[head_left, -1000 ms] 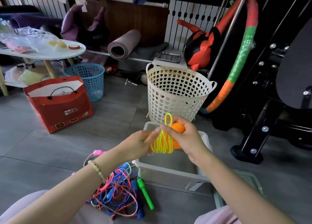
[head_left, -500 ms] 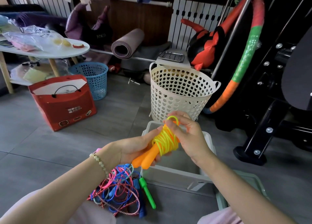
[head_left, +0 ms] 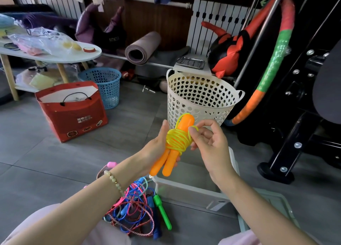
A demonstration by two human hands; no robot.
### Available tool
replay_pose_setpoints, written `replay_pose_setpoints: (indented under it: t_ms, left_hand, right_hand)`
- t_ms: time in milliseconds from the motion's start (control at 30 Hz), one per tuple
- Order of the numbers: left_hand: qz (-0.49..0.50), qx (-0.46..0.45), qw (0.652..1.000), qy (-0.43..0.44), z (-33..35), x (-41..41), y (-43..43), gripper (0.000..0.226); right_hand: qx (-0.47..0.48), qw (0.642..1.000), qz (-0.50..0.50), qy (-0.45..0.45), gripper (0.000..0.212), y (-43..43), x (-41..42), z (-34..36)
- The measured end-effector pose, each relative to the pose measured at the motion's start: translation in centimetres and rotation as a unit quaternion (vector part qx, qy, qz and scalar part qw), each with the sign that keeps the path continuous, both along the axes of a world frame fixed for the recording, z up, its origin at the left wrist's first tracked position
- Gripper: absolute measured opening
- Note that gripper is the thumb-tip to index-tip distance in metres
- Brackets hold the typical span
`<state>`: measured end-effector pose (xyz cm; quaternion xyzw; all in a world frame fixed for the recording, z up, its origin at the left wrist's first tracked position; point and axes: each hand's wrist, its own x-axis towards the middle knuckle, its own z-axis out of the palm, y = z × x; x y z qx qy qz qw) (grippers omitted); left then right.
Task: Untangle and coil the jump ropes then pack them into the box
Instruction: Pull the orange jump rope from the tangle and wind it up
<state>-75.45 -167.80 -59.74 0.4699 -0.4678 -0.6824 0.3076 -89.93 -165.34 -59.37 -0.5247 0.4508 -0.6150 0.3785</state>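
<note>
Two orange handles [head_left: 170, 163] sit clasped in the left grip [head_left: 155, 150], above the box [head_left: 184, 186] on the floor [head_left: 55, 161]. The right grip [head_left: 210, 145] pinches the free loop of yellow rope [head_left: 176, 140]. Risk: if the pinch slackens before tucking, the springy coil may unwind.

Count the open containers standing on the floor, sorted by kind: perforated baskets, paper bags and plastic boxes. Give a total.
Perforated baskets: 2 (blue basket, cream basket)
Paper bags: 1 (red bag)
Plastic boxes: 1 (clear box)
Total: 4
</note>
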Motion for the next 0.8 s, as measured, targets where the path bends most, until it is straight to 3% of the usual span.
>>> replay_pose_setpoints:
  t_ms: [167,300,400,500,633,800]
  left_hand:
    - [0.017,-0.045,0.998,0.045,-0.1,-0.4,0.2,0.051]
    - [-0.049,-0.035,0.995,0.084,-0.2,-0.1,-0.1,0.069]
    - [-0.083,-0.052,0.988,0.116,0.0,-0.1,0.2,0.048]
    - [-0.05,-0.073,0.99,0.11,0.1,-0.4,0.3,0.04]
    - [-0.037,-0.087,0.992,0.089,0.0,-0.6,0.4,0.037]
    - [-0.09,-0.052,0.99,0.099,0.1,0.2,-0.1,0.044]
  right_hand:
    - [-0.039,0.997,-0.051,0.04,0.015,-0.4,-0.2,-0.1]
    - [-0.063,0.995,-0.057,0.054,0.015,-0.5,-0.4,0.3]
    - [-0.076,0.996,-0.042,0.021,0.015,-0.5,-0.6,0.8]
    - [-0.08,0.997,-0.023,0.009,0.014,-0.3,-0.8,0.9]
    - [-0.095,0.991,-0.016,0.09,0.012,-0.1,-1.0,0.4]
    - [-0.116,0.98,-0.02,0.161,0.007,-0.4,-1.1,0.3]
